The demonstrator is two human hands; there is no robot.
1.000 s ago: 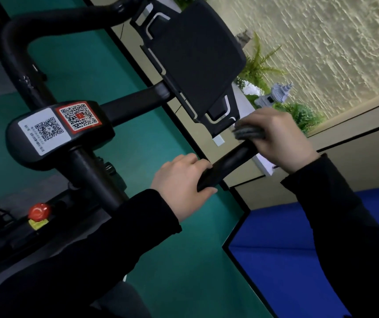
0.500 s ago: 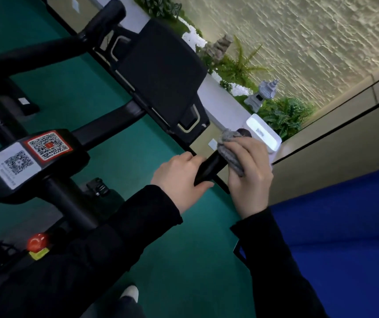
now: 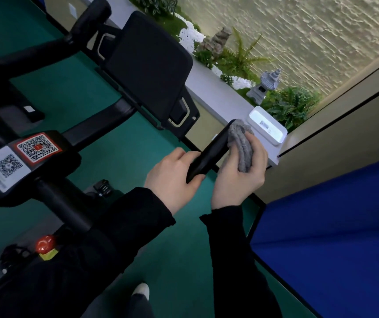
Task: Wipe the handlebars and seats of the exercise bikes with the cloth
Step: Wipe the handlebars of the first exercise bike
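Curling round the lower stretch of the smooth black handlebar end [image 3: 209, 154], the left grip [image 3: 172, 177] clasps the tube with its thumb tucked beneath. Just past it, the right grip [image 3: 241, 175] clutches a bunched grey cloth [image 3: 241, 145], ribbed and fuzzy, and holds it against the side of the tube near the rounded tip.

Left of the left grip sits a rounded black housing [image 3: 69, 161] bearing two QR stickers: a white label [image 3: 3, 167] and a red-bordered label [image 3: 37, 146]. Their small print is too fine to read. Below that grip a glossy red knob [image 3: 45, 243] stands over a yellow tag.

Above both grips is a flat matte-black console panel [image 3: 147, 63] with rounded corners. Just beyond the right grip, a glossy white box [image 3: 267, 127] lies on a pale ledge [image 3: 211, 92], and farther off a grey stone pagoda ornament [image 3: 264, 84] stands among ferns [image 3: 291, 106].
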